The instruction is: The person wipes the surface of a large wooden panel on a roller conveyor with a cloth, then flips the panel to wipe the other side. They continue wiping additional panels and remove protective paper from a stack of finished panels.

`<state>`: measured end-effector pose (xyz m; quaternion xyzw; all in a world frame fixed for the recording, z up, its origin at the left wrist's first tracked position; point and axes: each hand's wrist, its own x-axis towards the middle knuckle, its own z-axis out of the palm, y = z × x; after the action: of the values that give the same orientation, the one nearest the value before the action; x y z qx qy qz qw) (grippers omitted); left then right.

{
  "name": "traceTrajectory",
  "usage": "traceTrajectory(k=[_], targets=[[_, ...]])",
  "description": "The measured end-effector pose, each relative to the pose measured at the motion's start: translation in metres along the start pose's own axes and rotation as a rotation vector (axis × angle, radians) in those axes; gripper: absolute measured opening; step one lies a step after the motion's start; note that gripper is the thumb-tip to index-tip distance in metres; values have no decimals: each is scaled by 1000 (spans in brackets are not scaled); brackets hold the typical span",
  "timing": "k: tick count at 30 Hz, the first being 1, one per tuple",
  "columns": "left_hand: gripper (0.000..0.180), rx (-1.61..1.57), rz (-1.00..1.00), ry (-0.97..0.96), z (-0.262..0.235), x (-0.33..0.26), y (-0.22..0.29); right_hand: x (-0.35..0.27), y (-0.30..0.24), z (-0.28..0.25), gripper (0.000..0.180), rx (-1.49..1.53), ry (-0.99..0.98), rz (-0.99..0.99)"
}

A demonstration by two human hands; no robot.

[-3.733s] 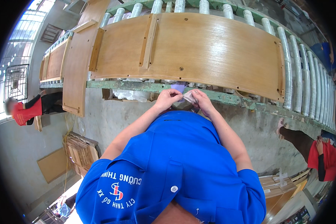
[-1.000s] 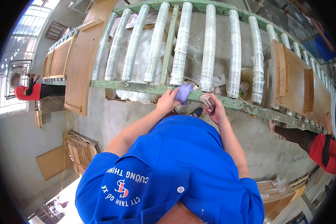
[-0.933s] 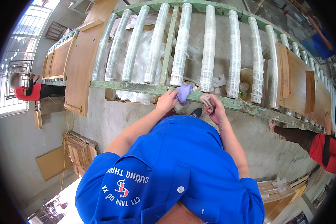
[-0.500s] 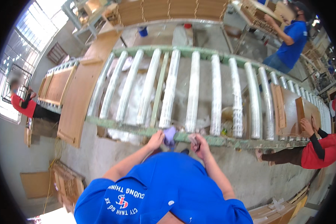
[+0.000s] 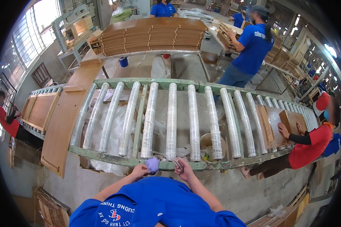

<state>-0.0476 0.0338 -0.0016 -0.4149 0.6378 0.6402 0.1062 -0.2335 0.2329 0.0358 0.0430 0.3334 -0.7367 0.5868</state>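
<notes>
Green steel roller conveyor [image 5: 113, 160] with plastic-wrapped rollers: its near rail is running just ahead of both hands, and the rollers directly beyond are lying bare.

Left hand [image 5: 139, 170]: reaching forward from a bent elbow, fingers closing around a small crumpled purple cloth [image 5: 152, 164], which is sitting at the fingertips and touching the rail edge.

Right hand [image 5: 184, 169]: resting at the rail just beside the left, fingers curling around a small grey object [image 5: 177, 162], too small to identify.

Brown wooden panel [image 5: 273, 125]: lying on the far right rollers, a person in red [image 5: 310, 145] pressing on it.
</notes>
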Motion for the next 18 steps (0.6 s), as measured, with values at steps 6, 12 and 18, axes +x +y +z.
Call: traceTrajectory(k=[6,12,18], targets=[[16,33,106,-135,-1,-3,8,4,-4,-2,24,22,33,-11],[27,595,459,183,-1,1,3,12,-4,-2,23,20,-12,7],[30,433,234,119,-5,-3,12,14,-4,-6,23,9,-10,-1]])
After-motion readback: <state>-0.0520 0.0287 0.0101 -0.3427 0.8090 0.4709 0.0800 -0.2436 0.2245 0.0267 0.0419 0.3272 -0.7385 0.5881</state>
